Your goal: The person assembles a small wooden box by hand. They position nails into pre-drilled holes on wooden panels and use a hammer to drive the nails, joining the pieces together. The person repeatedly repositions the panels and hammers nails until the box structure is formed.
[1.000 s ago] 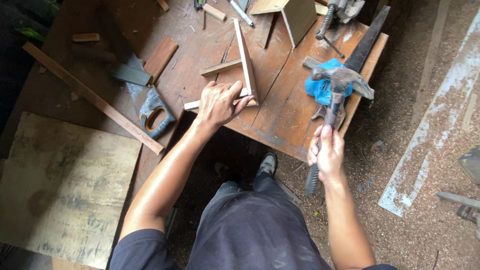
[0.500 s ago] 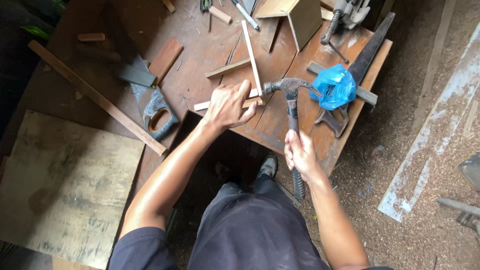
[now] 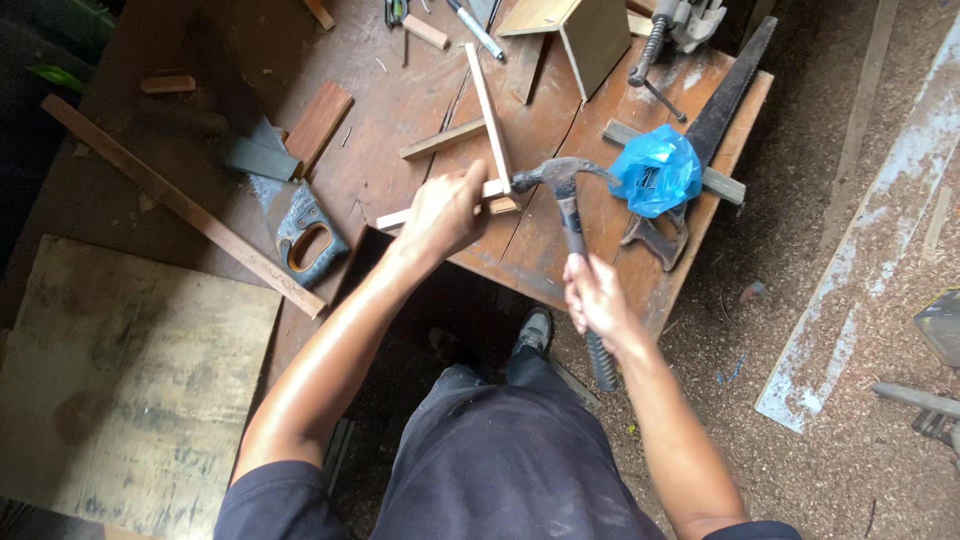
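My left hand grips a joint of thin wooden strips lying on the brown workbench, fingers pinched where an upright strip meets a cross strip. My right hand is shut on the handle of a claw hammer. The hammer's metal head sits right beside the joint, next to my left fingers. A crumpled blue plastic bag lies just right of the hammer head.
A handsaw lies on the bench left of my hand, and a second saw at the right edge. A wooden box, a long batten, small offcuts and a plywood sheet are around. Sawdust covers the ground at right.
My right hand lifted the hammer off the bench's right side and swung it left, bringing its head to the strip joint. My left hand stayed on the strips.
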